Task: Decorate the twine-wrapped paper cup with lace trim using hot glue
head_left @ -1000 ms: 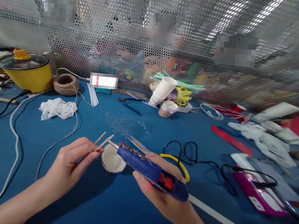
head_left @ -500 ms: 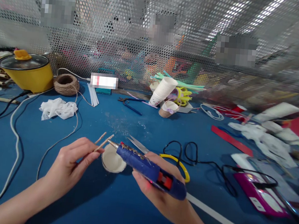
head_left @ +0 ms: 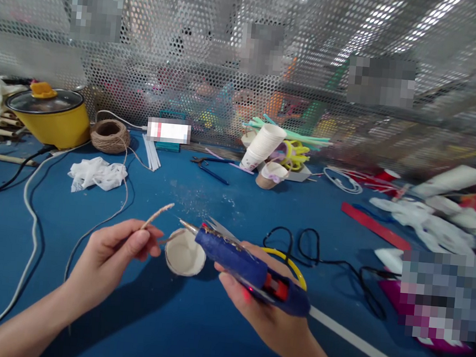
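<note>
My left hand (head_left: 108, 256) pinches a short piece of jute twine (head_left: 156, 215) between thumb and fingers, its free end pointing up and right. My right hand (head_left: 262, 305) grips a blue hot glue gun (head_left: 247, 265) with a red trigger, its metal nozzle aimed left over a small white paper cup base (head_left: 184, 252) standing on the blue table. The twine's lower end lies close to the cup's left rim. Scissors (head_left: 223, 230) with yellow handles lie just behind the glue gun.
A twine spool (head_left: 109, 135), a yellow pot (head_left: 51, 118), white cloth (head_left: 97, 173) and a white cable (head_left: 31, 210) are at the left. Paper cups (head_left: 263, 144), pliers (head_left: 209, 167) and a black cord (head_left: 319, 252) lie behind. Red strip (head_left: 373, 226) and white scraps sit right, before a perforated metal wall.
My left hand has turned the twine, so one strand now stands up where two showed before. The glue gun has shifted slightly right and the view moved a little.
</note>
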The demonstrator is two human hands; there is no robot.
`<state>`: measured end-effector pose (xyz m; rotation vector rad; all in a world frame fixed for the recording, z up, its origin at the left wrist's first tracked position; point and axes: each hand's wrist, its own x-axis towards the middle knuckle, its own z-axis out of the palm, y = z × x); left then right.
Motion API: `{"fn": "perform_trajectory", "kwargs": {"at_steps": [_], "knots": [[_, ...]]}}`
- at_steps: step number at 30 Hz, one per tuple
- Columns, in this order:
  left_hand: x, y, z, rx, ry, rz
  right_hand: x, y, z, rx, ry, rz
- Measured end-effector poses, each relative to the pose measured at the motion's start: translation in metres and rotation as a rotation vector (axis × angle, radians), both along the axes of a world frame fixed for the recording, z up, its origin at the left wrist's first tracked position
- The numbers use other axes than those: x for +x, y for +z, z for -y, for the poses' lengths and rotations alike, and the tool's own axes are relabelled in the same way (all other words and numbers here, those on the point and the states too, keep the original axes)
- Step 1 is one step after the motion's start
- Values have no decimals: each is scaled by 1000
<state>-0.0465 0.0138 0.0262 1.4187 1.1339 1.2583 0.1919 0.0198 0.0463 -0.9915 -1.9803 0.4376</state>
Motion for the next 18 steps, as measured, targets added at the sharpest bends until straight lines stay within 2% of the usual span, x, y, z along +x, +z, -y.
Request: {"fn": "perform_trajectory", "kwargs": {"at_steps": [3,6,13,18], "knots": [[0,0,-1,-115,-20,187,1,-1,-1,-46,22,-19],[3,2,-2,-131,-31,249,0,-1,-1,-68,18,-52],[9,7,0,50,-54,-42,-3,-1,0,-23,14,-86],[6,6,1,83,-72,-146,-1,-9,-1,-46,-1,-181]]}}
